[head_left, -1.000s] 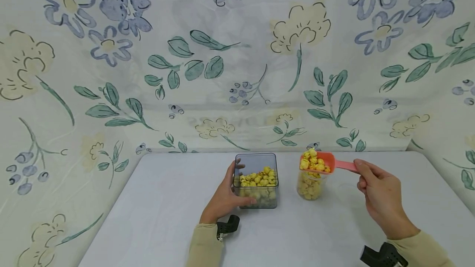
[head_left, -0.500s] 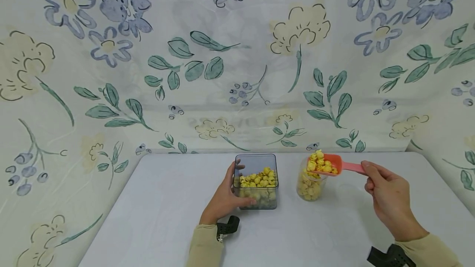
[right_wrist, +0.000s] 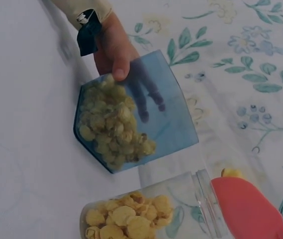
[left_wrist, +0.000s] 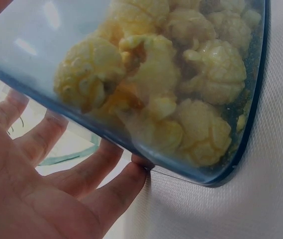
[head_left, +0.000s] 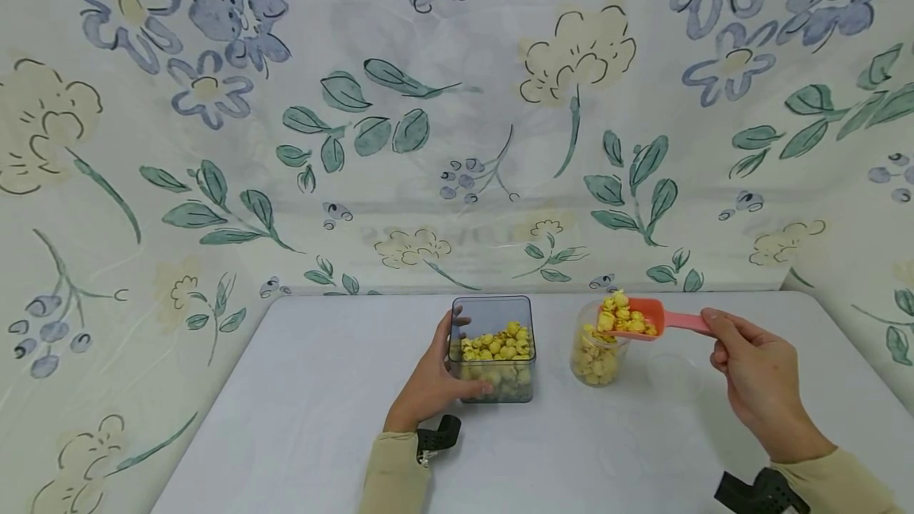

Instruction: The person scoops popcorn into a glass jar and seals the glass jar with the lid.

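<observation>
At three o'clock from jar (head_left: 616, 349), right hand (head_left: 760, 375) pinching scoop (head_left: 651, 316) heaped with popcorn (head_left: 618, 314); at nine o'clock, left hand (head_left: 434, 375) gripping tub (head_left: 493, 312).

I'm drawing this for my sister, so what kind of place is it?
Probably a little spot set up for filming, though I can't be sure: a white tabletop, a flowery sheet behind and beside it, and a black device worn on each wrist.

left grip (head_left: 427, 387) bare | right grip (head_left: 757, 377) bare | sleeves (head_left: 395, 470) beige, wrist-length | wrist cameras (head_left: 443, 433) black, angular, blocky
</observation>
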`<state>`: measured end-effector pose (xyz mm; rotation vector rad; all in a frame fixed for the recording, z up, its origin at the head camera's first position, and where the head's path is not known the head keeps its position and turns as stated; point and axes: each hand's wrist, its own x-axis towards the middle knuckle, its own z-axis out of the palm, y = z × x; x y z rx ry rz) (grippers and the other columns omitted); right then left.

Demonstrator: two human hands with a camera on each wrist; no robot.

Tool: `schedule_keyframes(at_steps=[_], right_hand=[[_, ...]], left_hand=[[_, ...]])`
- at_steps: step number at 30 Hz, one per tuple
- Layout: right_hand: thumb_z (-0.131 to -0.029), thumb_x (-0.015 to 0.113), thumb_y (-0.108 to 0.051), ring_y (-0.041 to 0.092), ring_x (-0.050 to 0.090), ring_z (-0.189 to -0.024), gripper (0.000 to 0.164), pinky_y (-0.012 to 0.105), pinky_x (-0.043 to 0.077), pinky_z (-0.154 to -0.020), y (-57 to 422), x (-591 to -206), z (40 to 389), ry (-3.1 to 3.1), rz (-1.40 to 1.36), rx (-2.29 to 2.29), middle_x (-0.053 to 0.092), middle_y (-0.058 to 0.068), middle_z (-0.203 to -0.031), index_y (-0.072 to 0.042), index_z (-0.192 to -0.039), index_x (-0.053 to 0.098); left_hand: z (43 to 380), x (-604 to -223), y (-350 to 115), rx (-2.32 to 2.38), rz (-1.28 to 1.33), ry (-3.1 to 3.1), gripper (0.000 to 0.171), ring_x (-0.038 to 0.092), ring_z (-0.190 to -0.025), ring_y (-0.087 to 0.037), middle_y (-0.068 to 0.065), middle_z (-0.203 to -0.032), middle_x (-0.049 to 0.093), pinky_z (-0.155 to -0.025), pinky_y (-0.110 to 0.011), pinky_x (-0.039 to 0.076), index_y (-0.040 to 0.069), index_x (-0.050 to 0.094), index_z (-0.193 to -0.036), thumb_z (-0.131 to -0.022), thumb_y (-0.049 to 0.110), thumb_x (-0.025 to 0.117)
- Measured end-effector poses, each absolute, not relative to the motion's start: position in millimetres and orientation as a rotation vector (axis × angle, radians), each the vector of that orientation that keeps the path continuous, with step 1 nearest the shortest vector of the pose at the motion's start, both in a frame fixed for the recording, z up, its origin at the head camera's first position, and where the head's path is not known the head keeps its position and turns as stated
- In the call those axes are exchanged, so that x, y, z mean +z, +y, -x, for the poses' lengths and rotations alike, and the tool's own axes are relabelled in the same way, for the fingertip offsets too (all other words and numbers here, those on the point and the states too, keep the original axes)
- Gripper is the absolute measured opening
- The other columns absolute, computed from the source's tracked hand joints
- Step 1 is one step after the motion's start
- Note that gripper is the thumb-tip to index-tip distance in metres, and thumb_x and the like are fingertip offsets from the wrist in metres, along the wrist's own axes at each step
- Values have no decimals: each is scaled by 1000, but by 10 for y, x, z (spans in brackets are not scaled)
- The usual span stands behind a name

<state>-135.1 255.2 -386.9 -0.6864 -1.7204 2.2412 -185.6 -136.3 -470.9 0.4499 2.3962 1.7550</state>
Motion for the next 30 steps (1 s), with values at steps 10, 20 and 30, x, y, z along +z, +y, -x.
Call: schedule_keyframes(at_steps=[10,20,30], right_hand=[[-93,74,-23,8,48,-54,16,17,45,-51,2634,-3835,1321,-1757,691,2220,68,-7,-74,-27,-78,77],[-93,73,-25,9,49,-53,16,16,46,-53,2648,-3776,1329,-1840,696,2134,65,-7,-71,-28,-77,75],[-92,75,-27,9,49,-51,17,16,46,-52,2698,-3706,1310,-1895,651,2114,68,-9,-69,-29,-76,75]], left_hand=[[1844,-4696,-1366,1745,-452,2404,124,26,-149,-31,4,-159,32,-105,-52,40,33,8,-161,-71,28,93],[1842,-4683,-1363,1743,-460,2405,124,29,-147,-29,4,-159,32,-98,-45,44,33,9,-161,-71,26,94],[1846,-4689,-1357,1743,-454,2402,123,30,-146,-29,7,-157,33,-96,-44,45,34,9,-161,-71,26,94]])
